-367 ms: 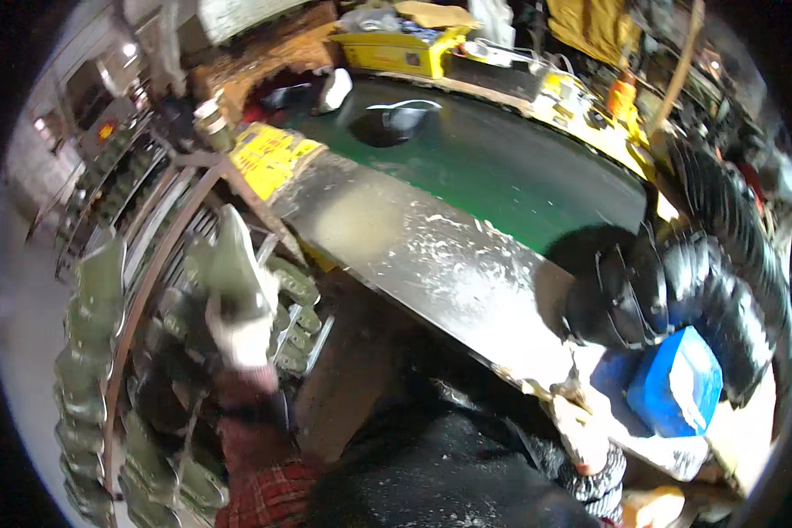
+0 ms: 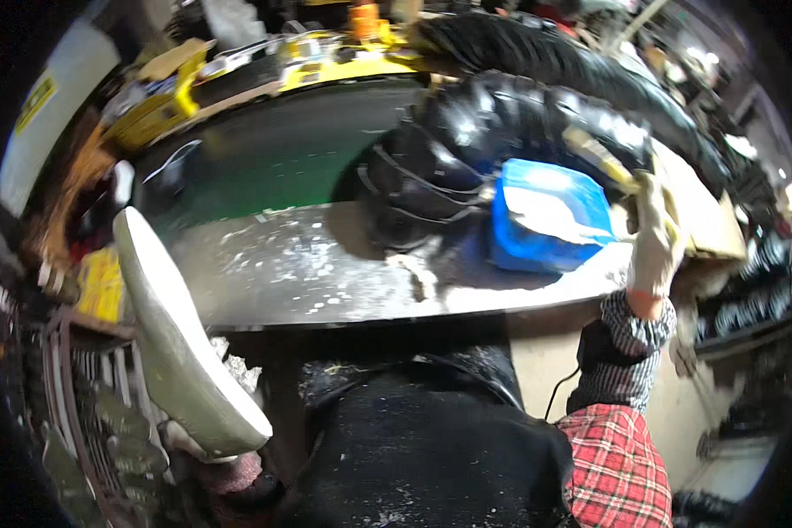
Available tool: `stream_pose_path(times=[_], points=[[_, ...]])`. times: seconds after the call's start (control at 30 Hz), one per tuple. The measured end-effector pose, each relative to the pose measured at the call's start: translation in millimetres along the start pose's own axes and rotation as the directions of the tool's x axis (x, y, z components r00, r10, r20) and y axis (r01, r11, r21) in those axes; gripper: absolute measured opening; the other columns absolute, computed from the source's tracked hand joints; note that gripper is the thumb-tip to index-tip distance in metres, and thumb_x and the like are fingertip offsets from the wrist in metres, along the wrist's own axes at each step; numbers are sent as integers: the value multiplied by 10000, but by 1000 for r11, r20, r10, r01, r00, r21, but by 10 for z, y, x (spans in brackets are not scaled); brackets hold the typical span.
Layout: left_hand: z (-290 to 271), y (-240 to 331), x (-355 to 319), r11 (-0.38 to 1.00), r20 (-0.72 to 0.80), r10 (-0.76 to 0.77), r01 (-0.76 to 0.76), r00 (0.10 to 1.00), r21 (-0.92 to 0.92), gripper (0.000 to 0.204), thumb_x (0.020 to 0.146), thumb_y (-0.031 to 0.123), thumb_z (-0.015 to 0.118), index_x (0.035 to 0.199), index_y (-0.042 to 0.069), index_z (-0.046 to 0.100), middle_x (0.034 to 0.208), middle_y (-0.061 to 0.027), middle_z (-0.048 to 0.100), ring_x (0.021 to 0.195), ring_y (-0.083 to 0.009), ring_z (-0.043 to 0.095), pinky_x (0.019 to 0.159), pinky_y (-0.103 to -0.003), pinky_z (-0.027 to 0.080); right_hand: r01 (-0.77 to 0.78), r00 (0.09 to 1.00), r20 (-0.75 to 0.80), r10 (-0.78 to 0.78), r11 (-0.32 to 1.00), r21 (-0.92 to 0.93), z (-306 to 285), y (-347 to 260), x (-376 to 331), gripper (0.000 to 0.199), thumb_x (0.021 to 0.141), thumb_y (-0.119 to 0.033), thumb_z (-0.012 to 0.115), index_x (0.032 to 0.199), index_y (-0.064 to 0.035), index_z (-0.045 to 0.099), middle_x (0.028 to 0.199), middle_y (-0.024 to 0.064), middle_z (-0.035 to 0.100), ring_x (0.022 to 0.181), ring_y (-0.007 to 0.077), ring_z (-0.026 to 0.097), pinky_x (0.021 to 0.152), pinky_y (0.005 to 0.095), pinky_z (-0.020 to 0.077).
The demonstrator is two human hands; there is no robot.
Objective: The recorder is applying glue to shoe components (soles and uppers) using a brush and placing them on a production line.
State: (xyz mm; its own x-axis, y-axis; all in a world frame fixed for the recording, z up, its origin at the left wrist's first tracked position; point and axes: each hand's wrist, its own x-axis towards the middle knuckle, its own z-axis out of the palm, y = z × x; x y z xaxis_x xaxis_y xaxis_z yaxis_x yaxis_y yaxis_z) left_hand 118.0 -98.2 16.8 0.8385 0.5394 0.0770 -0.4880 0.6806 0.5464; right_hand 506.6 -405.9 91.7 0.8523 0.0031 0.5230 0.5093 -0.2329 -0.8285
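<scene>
While the pale sole is held upright from its lower end by the left hand (mostly hidden, grip taken as closed), a brush is clasped in the gloved right hand, just beside the blue tub. Risk judged: drips onto the bench from a tilted brush; slip of the sole, held only at its end.

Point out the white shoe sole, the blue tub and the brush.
white shoe sole [image 2: 180, 352], head view, middle of its flat face
blue tub [image 2: 510, 251], head view, its left side wall
brush [image 2: 600, 158], head view, its yellow handle
</scene>
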Motion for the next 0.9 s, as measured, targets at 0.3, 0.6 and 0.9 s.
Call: stream_pose_path(times=[0.3,0.6,0.9], points=[[-75,-971,459,959,-4,-283,283,959,11,783,801,453,639,1358,-43,403,1179,-241,563,1041,-348,593,977,-521,468,12,927,342,156,898,-440,-181,808,366,354,887,-392,662,855,-39,671,652,35,609,618,128,565,606,286,466],[-514,-896,-223,835,-341,-541,443,768,-328,813,872,710,450,1127,-54,566,855,-188,664,631,-302,664,508,-426,568,-200,939,322,122,955,220,-200,101,-343,177,943,-173,588,961,-15,666,756,8,619,667,72,578,599,198,457],[-1288,-1108,-323,771,-119,-525,412,843,-486,835,885,726,384,1349,36,469,1059,-210,638,774,-343,681,592,-461,577,215,567,655,-499,858,467,2293,-260,-1378,188,876,-108,637,1021,6,670,848,104,694,746,118,635,670,250,520]])
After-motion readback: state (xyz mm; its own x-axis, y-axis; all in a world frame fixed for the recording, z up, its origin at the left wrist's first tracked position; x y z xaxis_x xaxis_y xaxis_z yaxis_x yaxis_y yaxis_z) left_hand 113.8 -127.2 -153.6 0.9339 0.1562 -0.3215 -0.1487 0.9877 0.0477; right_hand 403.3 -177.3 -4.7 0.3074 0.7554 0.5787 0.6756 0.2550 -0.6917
